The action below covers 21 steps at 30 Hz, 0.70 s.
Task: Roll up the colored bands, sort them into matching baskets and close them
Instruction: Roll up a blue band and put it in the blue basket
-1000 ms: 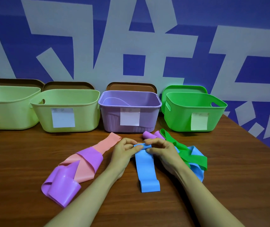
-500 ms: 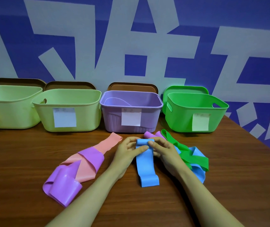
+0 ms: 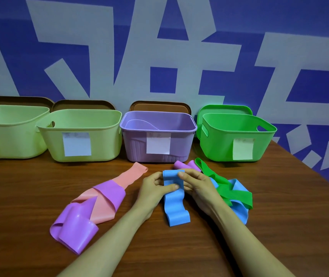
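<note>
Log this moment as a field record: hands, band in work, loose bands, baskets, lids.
hands: left hand and right hand both pinch the far end of the blue band
blue band: rest trails toward the person on the table
loose bands: pink band and purple band overlap at left; green band lies over second blue band at right
baskets: light green basket, second light green basket, purple basket, green basket, all open
lids: off, standing behind the baskets; green lid behind the green one

The blue band between my fingers looks like smooth, faintly glossy rubber. The purple basket and green basket are matt plastic with paper labels; the table is satin wood grain.
</note>
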Each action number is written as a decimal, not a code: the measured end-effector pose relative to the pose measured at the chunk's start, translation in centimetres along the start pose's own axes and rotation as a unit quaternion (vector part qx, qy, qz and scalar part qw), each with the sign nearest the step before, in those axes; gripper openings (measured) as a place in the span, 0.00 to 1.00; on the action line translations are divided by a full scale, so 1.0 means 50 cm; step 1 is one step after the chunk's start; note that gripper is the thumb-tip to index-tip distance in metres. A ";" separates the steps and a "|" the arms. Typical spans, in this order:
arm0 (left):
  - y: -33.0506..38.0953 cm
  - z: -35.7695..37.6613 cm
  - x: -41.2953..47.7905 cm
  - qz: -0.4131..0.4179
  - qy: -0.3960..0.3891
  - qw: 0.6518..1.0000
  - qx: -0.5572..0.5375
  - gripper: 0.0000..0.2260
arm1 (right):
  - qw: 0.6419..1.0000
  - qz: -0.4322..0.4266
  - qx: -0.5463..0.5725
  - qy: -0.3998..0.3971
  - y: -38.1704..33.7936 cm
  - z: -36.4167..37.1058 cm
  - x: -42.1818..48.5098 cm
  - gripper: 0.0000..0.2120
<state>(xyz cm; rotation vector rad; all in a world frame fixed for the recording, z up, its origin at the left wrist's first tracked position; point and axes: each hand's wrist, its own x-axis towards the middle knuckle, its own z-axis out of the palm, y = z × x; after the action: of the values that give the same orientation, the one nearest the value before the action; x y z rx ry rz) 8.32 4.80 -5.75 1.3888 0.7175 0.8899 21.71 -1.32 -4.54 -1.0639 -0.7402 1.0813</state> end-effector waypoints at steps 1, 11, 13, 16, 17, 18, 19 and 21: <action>-0.001 -0.001 0.000 -0.003 0.001 1.000 -0.004 0.17 | 1.000 -0.001 -0.005 -0.001 0.001 -0.002 0.001 0.14; -0.004 -0.007 0.002 -0.011 -0.017 1.000 -0.010 0.15 | 0.999 -0.024 -0.027 -0.011 0.005 -0.015 0.007 0.14; -0.004 -0.007 0.003 -0.014 -0.031 0.999 -0.025 0.15 | 0.999 -0.025 -0.027 -0.007 0.005 -0.019 0.008 0.13; -0.007 -0.008 0.008 -0.032 -0.022 0.998 -0.039 0.15 | 0.999 -0.029 -0.038 -0.003 0.006 -0.022 0.010 0.14; -0.008 -0.009 0.009 -0.035 -0.022 0.998 -0.039 0.15 | 0.998 -0.031 -0.049 -0.001 0.006 -0.022 0.009 0.15; -0.010 -0.010 0.009 -0.036 -0.022 0.999 -0.035 0.13 | 0.998 -0.032 -0.060 0.002 0.006 -0.022 0.009 0.15; -0.012 -0.010 0.010 -0.035 -0.022 0.999 -0.029 0.12 | 0.997 -0.034 -0.071 0.006 0.007 -0.023 0.009 0.15; -0.017 -0.011 0.012 -0.032 -0.017 0.999 -0.015 0.12 | 0.995 -0.036 -0.090 0.008 0.011 -0.024 0.009 0.15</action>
<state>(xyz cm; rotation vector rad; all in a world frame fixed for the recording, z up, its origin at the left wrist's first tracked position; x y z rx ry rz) 8.22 5.64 -6.60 1.3441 0.7174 0.8221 22.73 -1.20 -5.45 -1.1880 -0.8695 0.9569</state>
